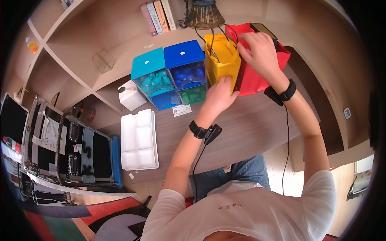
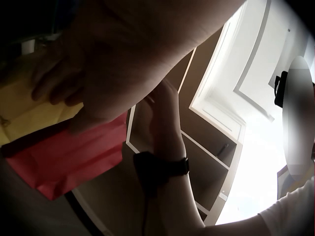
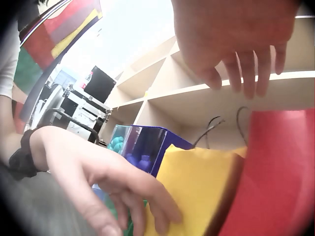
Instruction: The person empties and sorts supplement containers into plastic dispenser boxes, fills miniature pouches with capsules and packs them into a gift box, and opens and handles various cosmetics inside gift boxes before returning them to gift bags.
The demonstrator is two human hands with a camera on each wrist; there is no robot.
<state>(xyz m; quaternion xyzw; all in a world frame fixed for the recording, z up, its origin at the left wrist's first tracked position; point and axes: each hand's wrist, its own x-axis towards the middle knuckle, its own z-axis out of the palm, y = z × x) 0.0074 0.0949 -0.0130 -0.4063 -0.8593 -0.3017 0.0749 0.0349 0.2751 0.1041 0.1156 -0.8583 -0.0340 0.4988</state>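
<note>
A yellow paper bag point(image 1: 222, 69) with thin dark handles stands on the desk. Fingers of my left hand point(image 1: 219, 97) rest against its lower front; in the right wrist view they lie loosely along the bag's side. Beside it on the right is a red paper bag point(image 1: 251, 79), with a dark box-like item point(image 1: 263, 30) at its top. My right hand point(image 1: 260, 53) hovers over the red bag's opening, near the yellow bag's upper edge. Seen from the right wrist, its fingers point(image 3: 248, 71) hang spread and fairly straight, with nothing held.
Left of the bags are stacked clear bins with a teal lid point(image 1: 148, 63) and a blue lid point(image 1: 184, 52), holding coloured pieces. A white compartment tray point(image 1: 138, 140), a white box point(image 1: 131, 95) and a printed label point(image 1: 182, 111) lie nearby. A lampshade point(image 1: 205, 14) stands behind.
</note>
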